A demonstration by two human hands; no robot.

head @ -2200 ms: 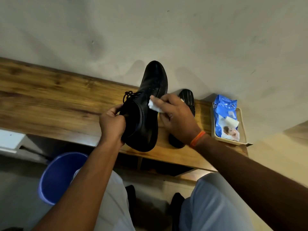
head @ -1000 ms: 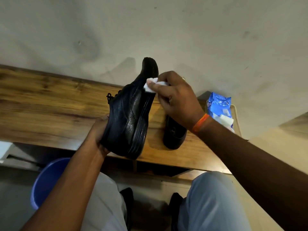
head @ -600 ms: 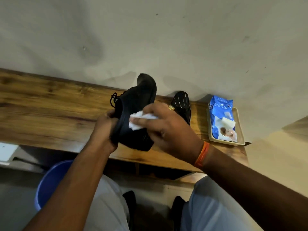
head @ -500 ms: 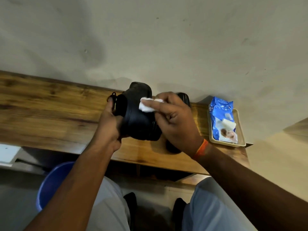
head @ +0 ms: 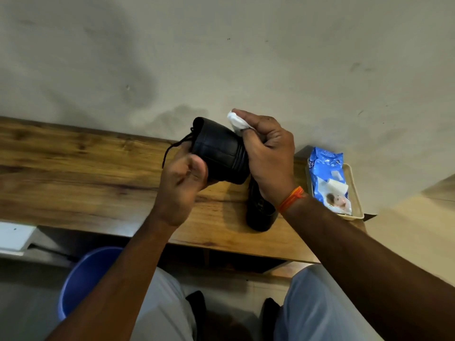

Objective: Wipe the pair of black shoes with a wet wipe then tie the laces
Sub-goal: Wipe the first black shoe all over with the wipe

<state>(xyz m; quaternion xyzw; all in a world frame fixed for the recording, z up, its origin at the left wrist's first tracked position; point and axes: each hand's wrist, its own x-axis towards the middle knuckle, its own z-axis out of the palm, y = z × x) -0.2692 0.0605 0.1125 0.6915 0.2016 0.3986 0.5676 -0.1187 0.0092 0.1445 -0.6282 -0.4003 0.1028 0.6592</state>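
While our left hand [head: 183, 185] is gripping the black shoe [head: 219, 153] above the surface [head: 73, 173], our right hand [head: 267, 153] is pinching a wet wipe [head: 236, 122] against it.

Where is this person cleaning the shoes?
Probably a room at home: a wooden bench against a plain wall, a pack of wet wipes in a tray, and a blue bucket below.

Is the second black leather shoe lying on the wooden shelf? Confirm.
Yes, the second black leather shoe rests on the wooden shelf, partly hidden behind the right hand.
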